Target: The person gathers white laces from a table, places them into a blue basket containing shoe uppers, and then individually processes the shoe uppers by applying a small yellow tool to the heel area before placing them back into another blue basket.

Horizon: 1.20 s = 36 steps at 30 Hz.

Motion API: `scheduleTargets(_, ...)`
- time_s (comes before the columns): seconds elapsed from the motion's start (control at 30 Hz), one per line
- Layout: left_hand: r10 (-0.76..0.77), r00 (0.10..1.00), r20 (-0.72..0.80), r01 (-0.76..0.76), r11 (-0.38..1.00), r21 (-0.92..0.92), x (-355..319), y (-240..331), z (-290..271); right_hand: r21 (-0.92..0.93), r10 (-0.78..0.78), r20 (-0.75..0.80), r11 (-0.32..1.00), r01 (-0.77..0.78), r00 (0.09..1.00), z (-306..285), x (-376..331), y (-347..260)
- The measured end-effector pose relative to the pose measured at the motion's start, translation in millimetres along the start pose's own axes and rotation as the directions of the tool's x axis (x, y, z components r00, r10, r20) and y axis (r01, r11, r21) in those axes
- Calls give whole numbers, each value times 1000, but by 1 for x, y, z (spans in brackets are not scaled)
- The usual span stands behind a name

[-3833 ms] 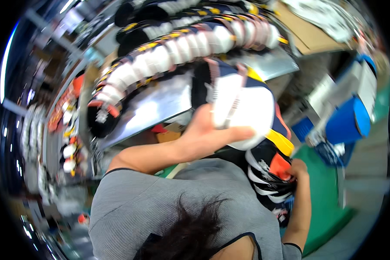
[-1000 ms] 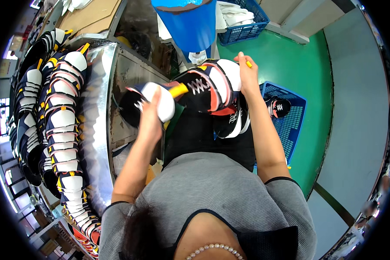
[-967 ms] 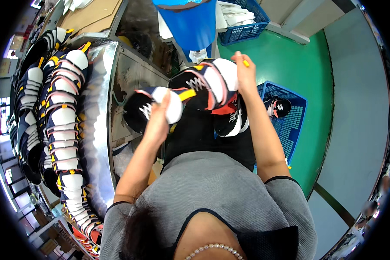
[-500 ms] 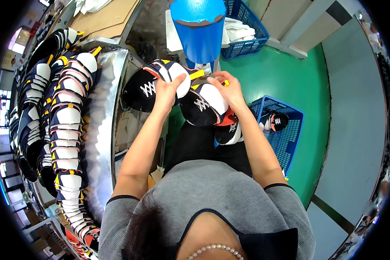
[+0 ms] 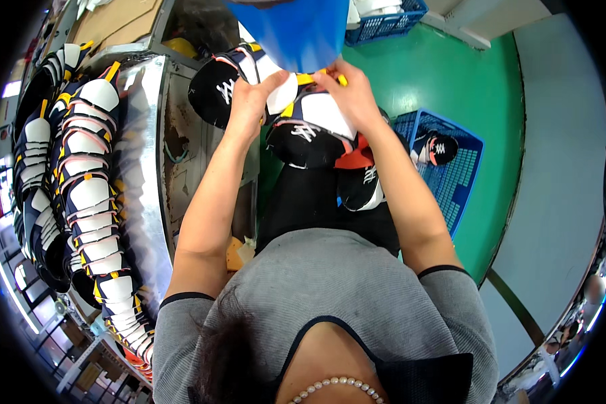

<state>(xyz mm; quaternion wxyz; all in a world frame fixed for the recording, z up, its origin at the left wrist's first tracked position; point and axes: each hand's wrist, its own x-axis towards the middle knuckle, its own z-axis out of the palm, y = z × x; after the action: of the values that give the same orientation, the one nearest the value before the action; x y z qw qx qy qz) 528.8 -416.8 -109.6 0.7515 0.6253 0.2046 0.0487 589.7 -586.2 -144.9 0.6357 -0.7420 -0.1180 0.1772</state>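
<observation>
Just below the blue machine head (image 5: 296,37), two black, white and navy shoe uppers lie close together. My left hand (image 5: 250,108) is closed on the left shoe upper (image 5: 212,94), its thumb across the white panel. Pinched fingers of my right hand (image 5: 351,94) grip the heel end of the right shoe upper (image 5: 304,145), by a yellow pull tab (image 5: 306,79). White laces show on both black toe parts. The machine head hides what is directly under it. Below the right upper, a finished-looking shoe with a white sole (image 5: 363,190) rests by my lap.
At left, long rows of nested shoe uppers (image 5: 91,195) lie along a shiny metal table (image 5: 141,135). A blue crate (image 5: 475,172) holding a shoe (image 5: 443,149) stands on the green floor at right. Another blue crate (image 5: 390,25) with white cloth is behind the machine.
The view has shifted, and the blue machine head now looms larger over my hands. Both hands, with the uppers, sit higher in the picture and closer under it. The grips look much the same.
</observation>
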Motion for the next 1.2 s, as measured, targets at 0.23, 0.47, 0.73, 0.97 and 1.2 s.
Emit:
scheduleTargets(0.23,-298,955,-15,287,930,-229,34,-20,-3,464,199,128,854,-236,972,-8,16,4)
scheduleTargets(0.47,-286,950,-127,214,890,-403,3,3,-30,407,250,-145,897,-172,957,-48,-1,20)
scheduleTargets(0.73,71,989,-129,-49,985,167,-108,-20,18,392,281,-363,911,-129,888,38,-47,8)
scheduleTargets(0.97,232,958,-169,-184,948,260,-60,-15,2,448,235,-93,877,-170,967,28,-37,-10)
scheduleTargets(1.2,254,951,-176,-165,899,405,-21,-20,-6,603,301,185,717,-350,936,-3,1,-4)
